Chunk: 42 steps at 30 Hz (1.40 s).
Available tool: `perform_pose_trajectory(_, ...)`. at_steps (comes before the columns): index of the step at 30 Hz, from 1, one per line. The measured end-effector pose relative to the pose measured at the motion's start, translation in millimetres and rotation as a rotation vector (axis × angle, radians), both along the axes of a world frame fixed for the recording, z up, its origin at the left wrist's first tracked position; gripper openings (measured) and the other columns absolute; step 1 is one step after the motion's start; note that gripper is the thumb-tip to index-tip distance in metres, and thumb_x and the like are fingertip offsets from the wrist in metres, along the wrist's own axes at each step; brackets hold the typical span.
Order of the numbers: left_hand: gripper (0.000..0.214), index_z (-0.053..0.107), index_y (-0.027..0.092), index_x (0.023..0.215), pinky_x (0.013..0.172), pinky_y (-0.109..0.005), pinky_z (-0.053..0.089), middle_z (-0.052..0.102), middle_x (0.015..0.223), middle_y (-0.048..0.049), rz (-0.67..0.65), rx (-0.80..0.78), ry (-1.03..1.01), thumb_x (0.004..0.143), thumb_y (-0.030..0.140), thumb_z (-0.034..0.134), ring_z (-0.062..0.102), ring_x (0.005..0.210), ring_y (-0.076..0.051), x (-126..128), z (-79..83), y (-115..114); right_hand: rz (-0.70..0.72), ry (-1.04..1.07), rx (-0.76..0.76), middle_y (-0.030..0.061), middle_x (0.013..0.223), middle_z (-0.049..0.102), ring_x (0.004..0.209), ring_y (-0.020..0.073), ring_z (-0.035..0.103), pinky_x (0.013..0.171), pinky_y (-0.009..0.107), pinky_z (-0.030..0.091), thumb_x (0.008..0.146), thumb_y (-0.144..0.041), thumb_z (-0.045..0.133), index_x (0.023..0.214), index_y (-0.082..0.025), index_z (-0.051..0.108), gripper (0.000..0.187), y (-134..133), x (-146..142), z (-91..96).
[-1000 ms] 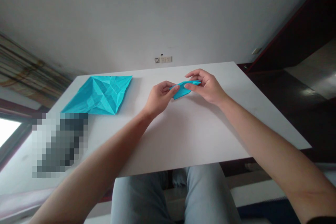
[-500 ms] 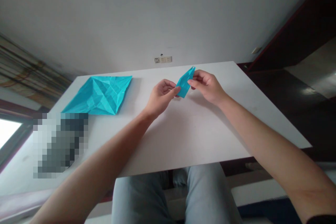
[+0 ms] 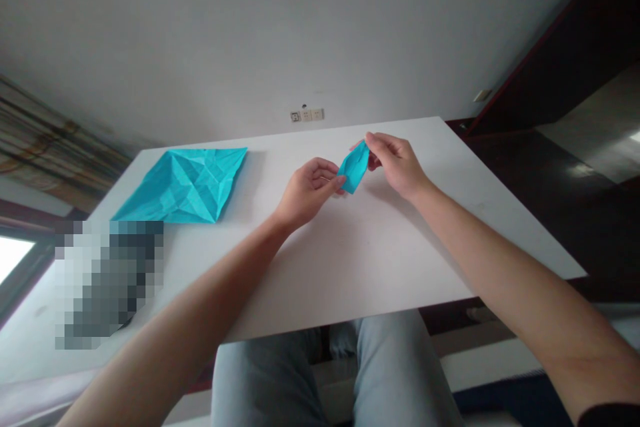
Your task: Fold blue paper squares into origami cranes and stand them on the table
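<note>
Between my hands is a small folded piece of turquoise origami paper (image 3: 354, 171), narrow and pointed, slanting up to the right. My right hand (image 3: 395, 163) pinches its upper end between thumb and fingers. My left hand (image 3: 310, 193) holds its lower left corner, with the thumb against the paper. Part of the paper's far side is hidden by my fingers. Farther left, a larger diamond-shaped turquoise sheet (image 3: 183, 185) lies flat on the white table (image 3: 360, 267), its creases showing. Neither hand touches it.
A pixelated, unreadable object (image 3: 105, 283) lies at the table's left, just below the creased sheet. A wall socket panel (image 3: 306, 115) sits beyond the far edge. My jeans-clad legs (image 3: 330, 373) show below the near edge, and dark floor (image 3: 550, 213) lies to the right.
The folded paper has turned from nearly level to a steep diagonal and looks fuller. My right hand has shifted to its upper end. The flat sheet has not moved.
</note>
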<state>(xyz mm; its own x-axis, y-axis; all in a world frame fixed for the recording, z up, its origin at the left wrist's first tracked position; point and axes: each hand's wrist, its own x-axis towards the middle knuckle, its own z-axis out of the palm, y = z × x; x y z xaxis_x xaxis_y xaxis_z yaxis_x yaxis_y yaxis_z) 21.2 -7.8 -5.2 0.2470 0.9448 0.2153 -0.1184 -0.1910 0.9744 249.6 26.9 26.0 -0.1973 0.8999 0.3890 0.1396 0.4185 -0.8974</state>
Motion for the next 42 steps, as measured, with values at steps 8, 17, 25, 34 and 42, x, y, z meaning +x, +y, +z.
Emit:
perform_pose_trajectory(8, 0.065, 0.061, 0.023, 0.109, 0.080, -0.032, 0.068, 0.083, 0.085, -0.0009, 0.083, -0.052, -0.054, 0.081, 0.061, 0.105, 0.085, 0.078, -0.019, -2.6, 0.5, 4.4, 0.182, -0.014, -0.104, 0.0020, 0.088, 0.076, 0.075, 0.0167, 0.064, 0.067, 0.032, 0.053, 0.083, -0.082, 0.096, 0.096, -0.024, 0.079, 0.061, -3.1, -4.7, -4.3)
perform_pose_trajectory(17, 0.061, 0.057, 0.025, 0.111, 0.082, -0.032, 0.068, 0.084, 0.090, 0.0002, 0.079, -0.018, -0.063, 0.084, 0.056, 0.102, 0.084, 0.079, -0.017, 1.0, -0.7, 3.6, 0.235, 0.015, -0.107, 0.0009, 0.093, 0.078, 0.067, 0.0138, 0.061, 0.059, 0.030, 0.051, 0.085, -0.072, 0.099, 0.106, -0.025, 0.076, 0.057, -1.7, -3.4, -7.6)
perform_pose_trajectory(25, 0.039, 0.071, 0.022, 0.112, 0.072, -0.027, 0.065, 0.084, 0.107, -0.0046, 0.179, 0.082, 0.052, 0.092, 0.043, 0.097, 0.083, 0.080, -0.017, -2.4, -4.6, 2.4, 0.222, -0.020, -0.094, 0.0023, 0.101, 0.080, 0.074, 0.0160, 0.064, 0.061, 0.032, 0.049, 0.082, -0.071, 0.102, 0.105, -0.026, 0.074, 0.057, -3.6, -6.2, -10.3)
perform_pose_trajectory(34, 0.046, 0.081, 0.020, 0.118, 0.068, -0.027, 0.062, 0.088, 0.096, -0.0072, 0.134, 0.105, 0.204, 0.095, 0.059, 0.094, 0.086, 0.082, -0.021, -3.2, 7.6, -7.9, 0.125, -0.070, -0.055, -0.0001, 0.088, 0.072, 0.071, 0.0173, 0.060, 0.061, 0.034, 0.048, 0.085, -0.070, 0.101, 0.095, -0.027, 0.071, 0.054, 1.7, -0.6, -19.1)
perform_pose_trajectory(42, 0.032, 0.081, 0.021, 0.113, 0.082, -0.030, 0.070, 0.090, 0.115, -0.0082, 0.222, 0.234, 0.255, 0.093, 0.041, 0.096, 0.089, 0.097, -0.022, -3.5, 5.0, -8.3, 0.099, -0.017, -0.088, -0.0009, 0.088, 0.075, 0.064, 0.0183, 0.066, 0.054, 0.034, 0.054, 0.076, -0.065, 0.107, 0.094, -0.027, 0.065, 0.059, -3.9, -6.7, -14.4)
